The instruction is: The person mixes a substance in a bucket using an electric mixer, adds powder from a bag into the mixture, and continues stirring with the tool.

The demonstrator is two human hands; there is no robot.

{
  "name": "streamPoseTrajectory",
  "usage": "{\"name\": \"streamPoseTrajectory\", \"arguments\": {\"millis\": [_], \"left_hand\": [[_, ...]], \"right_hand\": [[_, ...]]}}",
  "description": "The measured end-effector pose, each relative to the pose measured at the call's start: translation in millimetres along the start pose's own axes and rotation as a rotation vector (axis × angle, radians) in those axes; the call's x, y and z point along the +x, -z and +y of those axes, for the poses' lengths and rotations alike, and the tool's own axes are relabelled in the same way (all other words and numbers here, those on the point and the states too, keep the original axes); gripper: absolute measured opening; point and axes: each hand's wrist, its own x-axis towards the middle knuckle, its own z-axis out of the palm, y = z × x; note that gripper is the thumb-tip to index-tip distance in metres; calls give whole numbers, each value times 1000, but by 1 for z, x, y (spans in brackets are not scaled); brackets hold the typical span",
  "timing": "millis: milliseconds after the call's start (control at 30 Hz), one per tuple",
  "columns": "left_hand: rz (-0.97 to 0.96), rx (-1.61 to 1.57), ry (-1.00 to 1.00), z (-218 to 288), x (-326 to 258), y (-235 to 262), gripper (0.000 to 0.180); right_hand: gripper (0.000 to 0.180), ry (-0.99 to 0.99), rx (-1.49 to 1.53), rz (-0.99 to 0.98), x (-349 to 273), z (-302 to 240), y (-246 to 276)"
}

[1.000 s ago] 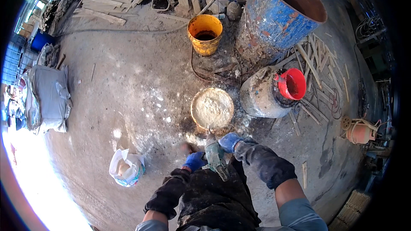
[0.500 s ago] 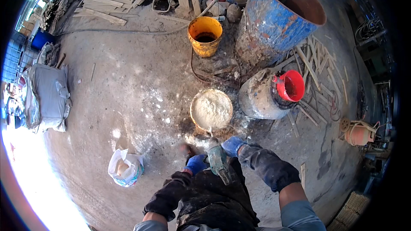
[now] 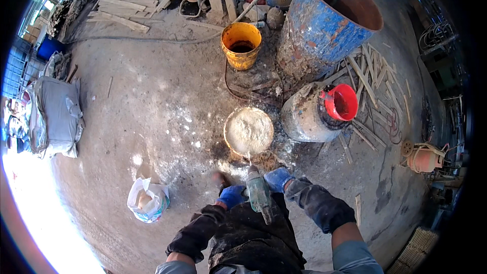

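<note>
A green-grey power drill hangs in front of my body, its chuck pointing away from me. My left hand, in a blue glove, is closed round the handle at the drill's left side. On the other side my right hand, also gloved in blue, grips the drill near its front; its fingertips are partly hidden. A thin shaft runs from the chuck to the near rim of a round bucket. Pale powder fills the bucket; the shaft's far end is hidden there.
Right of the bucket stands a stained drum topped by a red pail. Behind are a yellow bucket and a big blue barrel. An open white bag sits at left. Loose wood strips lie at right.
The drill and my right hand have shifted slightly, the hand a little lower and left. Both hands keep their grip. The whole view has moved very slightly.
</note>
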Motion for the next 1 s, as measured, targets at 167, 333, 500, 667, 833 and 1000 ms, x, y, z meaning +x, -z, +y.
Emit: {"name": "streamPoseTrajectory", "arguments": {"millis": [167, 333, 500, 667, 833, 1000], "left_hand": [[-15, 17, -32, 1, -2, 3, 40], [-63, 46, -13, 11, -6, 19, 36], [-66, 66, -16, 1, -7, 18, 38], [-51, 96, -5, 1, -9, 23, 40], [-62, 85, 1, 1, -11, 27, 43], [-45, 69, 19, 6, -11, 32, 40]], "right_hand": [[20, 6, 28, -13, -3, -2, 1], [22, -15, 64, 10, -10, -7, 7], [22, -19, 86, 17, -5, -11, 4], [21, -36, 75, 46, -1, -13, 4], [22, -32, 62, 6, -1, -19, 22], [24, -37, 79, 12, 3, -13, 20]]}}
